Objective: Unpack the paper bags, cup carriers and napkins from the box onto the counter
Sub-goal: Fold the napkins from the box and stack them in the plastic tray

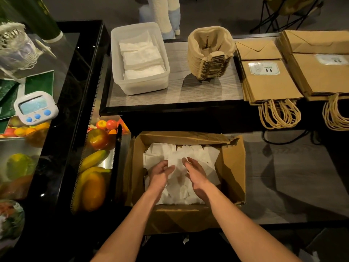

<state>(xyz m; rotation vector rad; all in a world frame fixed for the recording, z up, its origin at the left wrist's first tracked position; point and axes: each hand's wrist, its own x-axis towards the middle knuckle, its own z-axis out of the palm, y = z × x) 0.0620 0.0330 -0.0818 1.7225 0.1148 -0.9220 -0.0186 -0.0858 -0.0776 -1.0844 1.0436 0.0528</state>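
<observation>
Counter (207, 91) holds paper bags (270, 84) and cup carriers (209, 53); loose napkins (198, 154) lie in the box (232, 167), where left hand (160, 173) and right hand (196, 173) face each other open-fingered, gripping nothing: advise scooping inward from both sides, squaring the pile before lifting.

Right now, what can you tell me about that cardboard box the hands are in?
The cardboard box is brown, worn and creased, open at the top, its flaps folded outward and its far right corner torn. It stands on a grey surface below the counter, next to a fruit bin on its left. Loose white napkins cover its inside. The left hand and right hand reach in, fingers relaxed, palms facing each other over the napkins.
</observation>
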